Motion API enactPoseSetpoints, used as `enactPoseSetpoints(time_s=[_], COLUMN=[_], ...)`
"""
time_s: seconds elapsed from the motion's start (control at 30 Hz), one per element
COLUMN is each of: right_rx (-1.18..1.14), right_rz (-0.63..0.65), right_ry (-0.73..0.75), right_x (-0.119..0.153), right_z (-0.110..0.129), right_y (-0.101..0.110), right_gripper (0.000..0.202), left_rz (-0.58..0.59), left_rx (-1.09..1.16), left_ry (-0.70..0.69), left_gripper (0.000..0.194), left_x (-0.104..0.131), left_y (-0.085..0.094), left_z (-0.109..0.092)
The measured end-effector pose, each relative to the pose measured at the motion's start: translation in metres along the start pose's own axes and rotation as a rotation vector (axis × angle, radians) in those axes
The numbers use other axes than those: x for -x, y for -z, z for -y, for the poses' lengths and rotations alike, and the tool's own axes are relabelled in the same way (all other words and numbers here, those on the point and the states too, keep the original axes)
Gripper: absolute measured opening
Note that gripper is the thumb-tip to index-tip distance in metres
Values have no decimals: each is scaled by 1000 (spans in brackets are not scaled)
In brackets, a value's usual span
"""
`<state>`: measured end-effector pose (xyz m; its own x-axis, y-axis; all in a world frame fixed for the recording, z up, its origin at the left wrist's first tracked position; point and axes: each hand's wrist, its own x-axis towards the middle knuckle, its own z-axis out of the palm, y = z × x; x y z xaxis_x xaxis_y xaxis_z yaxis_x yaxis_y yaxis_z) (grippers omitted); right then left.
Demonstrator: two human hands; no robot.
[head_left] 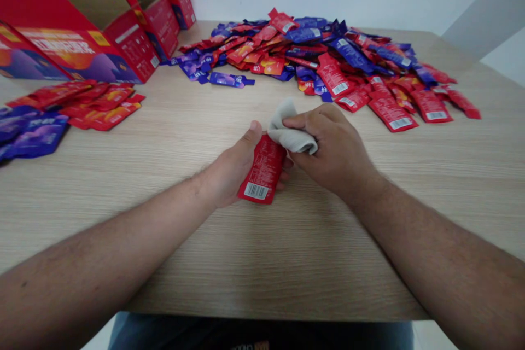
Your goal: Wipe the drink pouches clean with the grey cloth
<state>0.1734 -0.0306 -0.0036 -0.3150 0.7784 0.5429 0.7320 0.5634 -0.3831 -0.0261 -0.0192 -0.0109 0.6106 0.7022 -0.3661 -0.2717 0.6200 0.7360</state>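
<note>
Wiping looks underway: left hand (232, 167) has its fingers closed round a red sachet (262, 169) while right hand (328, 147) pinches a cloth (289, 130) against its top, above the tabletop (262, 262); turning it over seems next.

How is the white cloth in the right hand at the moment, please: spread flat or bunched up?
Bunched up: the white cloth sits crumpled in the right hand, pressed against the red sachet.

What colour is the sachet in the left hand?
Red sachet with a white barcode label; head view.
</note>
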Motion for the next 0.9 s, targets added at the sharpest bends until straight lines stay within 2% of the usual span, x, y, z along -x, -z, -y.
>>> enactPoseSetpoints(time_s=[0.13,0.3,0.43,0.57,0.73,0.9], right_rx=[-38,1,-63,2,-57,-2], right_rz=[137,112,299,215,366,272], right_ry=[75,32,149,71,152,75], right_x=[2,4,7,6,7,9], right_z=[6,12,20,22,25,27], right_y=[1,2,2,3,3,2], right_gripper=[36,33,30,36,28,37], left_rz=[-40,-34,-29,-24,-8,-105], left_rx=[56,61,59,57,57,88], left_ry=[-70,-25,-52,-64,-34,-75], left_gripper=[75,76,77,79,78,68], left_x=[-1,-2,-1,-1,-1,-3], left_y=[-7,-6,-8,-12,-11,-11], left_z=[-1,-2,-4,-6,-6,-4])
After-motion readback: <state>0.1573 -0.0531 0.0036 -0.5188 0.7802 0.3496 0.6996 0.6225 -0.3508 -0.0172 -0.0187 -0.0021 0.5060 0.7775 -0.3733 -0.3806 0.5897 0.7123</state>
